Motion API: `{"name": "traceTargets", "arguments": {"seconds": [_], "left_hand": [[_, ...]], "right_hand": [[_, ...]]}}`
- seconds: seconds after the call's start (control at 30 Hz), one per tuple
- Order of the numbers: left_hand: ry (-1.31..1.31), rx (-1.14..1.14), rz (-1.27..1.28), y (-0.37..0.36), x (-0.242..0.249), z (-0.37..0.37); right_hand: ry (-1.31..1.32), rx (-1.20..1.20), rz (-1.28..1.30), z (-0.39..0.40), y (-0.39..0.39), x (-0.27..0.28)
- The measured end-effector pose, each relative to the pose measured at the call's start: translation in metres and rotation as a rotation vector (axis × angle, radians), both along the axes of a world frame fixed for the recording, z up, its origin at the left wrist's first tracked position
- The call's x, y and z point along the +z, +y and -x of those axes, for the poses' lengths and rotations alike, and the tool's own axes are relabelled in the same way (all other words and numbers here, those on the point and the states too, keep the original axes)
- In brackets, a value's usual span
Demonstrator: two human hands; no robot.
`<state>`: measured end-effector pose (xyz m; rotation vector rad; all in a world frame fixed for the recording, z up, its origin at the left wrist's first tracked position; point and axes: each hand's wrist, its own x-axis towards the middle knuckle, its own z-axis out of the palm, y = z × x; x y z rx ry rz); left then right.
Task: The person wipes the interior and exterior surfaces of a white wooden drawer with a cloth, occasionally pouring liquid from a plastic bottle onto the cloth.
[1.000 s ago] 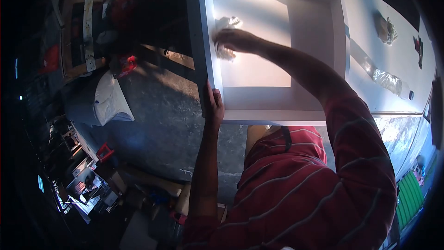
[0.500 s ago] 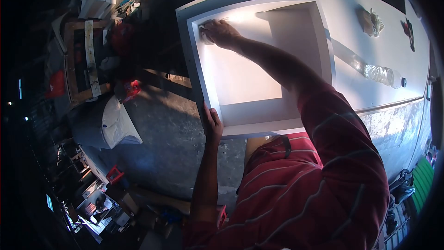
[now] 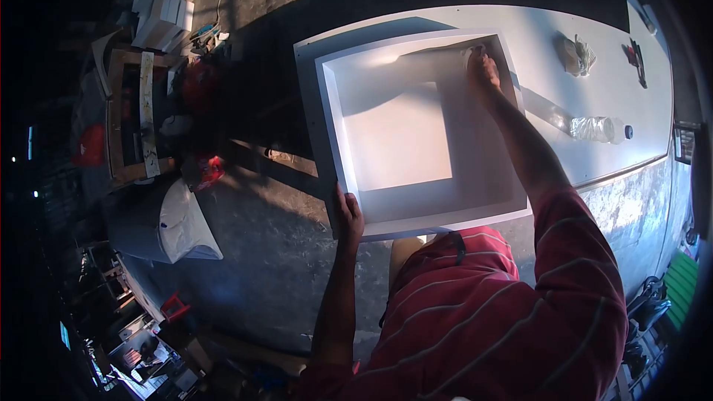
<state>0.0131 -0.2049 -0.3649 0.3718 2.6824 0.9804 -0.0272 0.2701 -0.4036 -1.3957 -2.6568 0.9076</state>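
Note:
A white, shallow open box (image 3: 423, 223) lies on a white panel, its inside facing up and partly sunlit. My left hand (image 3: 348, 212) grips the near left corner of its wall, fingers wrapped over the edge. Inside the far right corner, my right hand (image 3: 484, 74) presses a pale cloth (image 3: 472, 53) against the surface, fingers closed on it. My right forearm crosses over the box's right wall.
On the white panel (image 3: 624, 96) to the right are a clear plastic bottle (image 3: 598, 129), a crumpled bag (image 3: 577, 55) and a dark red tool (image 3: 636, 62). A wooden frame (image 3: 116, 115) and a red stool (image 3: 174, 307) stand at left.
My right hand has moved with the cloth from the far left corner to the far right corner inside the box. My left hand still holds the wall. The view has shifted slightly.

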Motion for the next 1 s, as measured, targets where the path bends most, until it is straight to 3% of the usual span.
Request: {"name": "traceTargets", "arguments": {"seconds": [0.07,0.1,0.13,0.17,0.2,0.33,0.37,0.47,0.53,0.6,0.63,0.73,0.9,1.0], "left_hand": [[0.01,-0.005,-0.016,0.001,0.0,-0.001],[0.024,-0.016,-0.024,0.001,0.0,0.0],[0.029,-0.008,-0.026,-0.001,-0.002,0.0],[0.087,-0.041,-0.025,-0.002,-0.004,0.0],[0.144,-0.076,-0.023,-0.002,-0.006,0.0],[0.014,-0.029,-0.034,0.001,0.0,0.001],[-0.009,-0.029,-0.019,-0.001,-0.002,0.001],[0.032,-0.039,0.035,0.0,0.008,-0.001],[-0.001,-0.041,0.008,0.004,0.008,0.0],[0.058,-0.05,0.002,0.003,0.004,-0.001],[0.071,-0.051,-0.005,0.004,0.004,-0.001],[0.067,-0.054,-0.008,0.004,0.004,-0.001],[0.02,-0.053,0.039,0.003,0.007,-0.002],[-0.069,-0.011,0.032,0.005,0.009,-0.002]], "right_hand": [[0.221,-0.265,-0.076,0.028,-0.035,0.001],[0.361,-0.277,-0.068,0.037,-0.066,0.007],[0.412,-0.07,-0.221,0.049,-0.089,-0.028],[0.279,0.125,-0.311,0.063,-0.12,-0.024],[0.44,0.421,-0.488,0.07,-0.151,-0.027],[0.441,0.511,-0.221,0.128,-0.234,0.003],[0.298,0.493,-0.202,0.143,-0.241,0.008],[0.222,0.364,-0.099,0.17,-0.245,-0.022],[0.207,0.449,-0.157,0.159,-0.233,-0.007],[0.31,0.854,-0.316,0.141,-0.219,0.004],[0.39,0.91,-0.143,0.134,-0.207,0.008],[0.455,0.731,-0.037,0.117,-0.196,0.021],[0.675,0.706,-0.306,0.145,-0.218,-0.02],[0.667,0.64,-0.268,0.148,-0.23,-0.019]]}}
